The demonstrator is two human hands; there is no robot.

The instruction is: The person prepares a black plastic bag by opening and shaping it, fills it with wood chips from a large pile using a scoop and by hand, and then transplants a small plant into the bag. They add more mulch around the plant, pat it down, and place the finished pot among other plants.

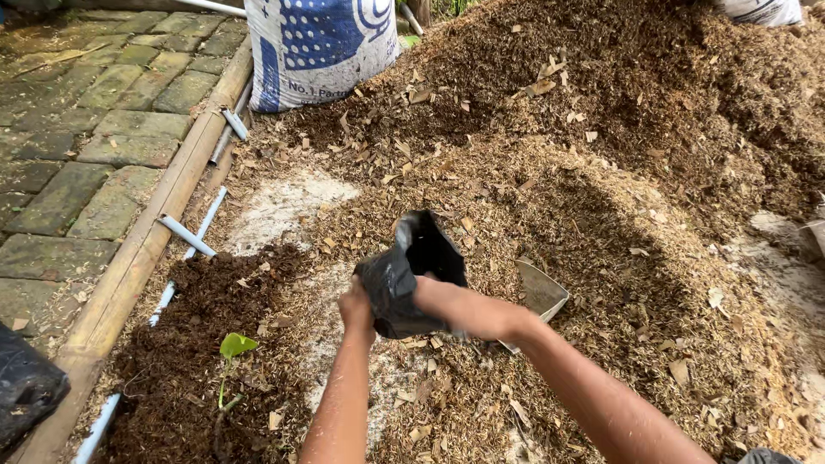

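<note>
A black plastic grow bag (412, 271) is held open and upright between both hands above the ground. My left hand (357, 308) grips its left edge. My right hand (434, 296) reaches into or behind the bag's mouth, with the fingers hidden by the plastic. Just right of the bag, a grey metal scoop (541, 292) lies on a mound of light brown husk and dry leaf mix (601, 223).
A pile of dark soil (206, 344) with a small green seedling (232, 352) lies at the lower left. A bamboo pole border (155, 232) and white pipes separate it from mossy paving stones (86, 146). A white and blue sack (318, 47) stands behind.
</note>
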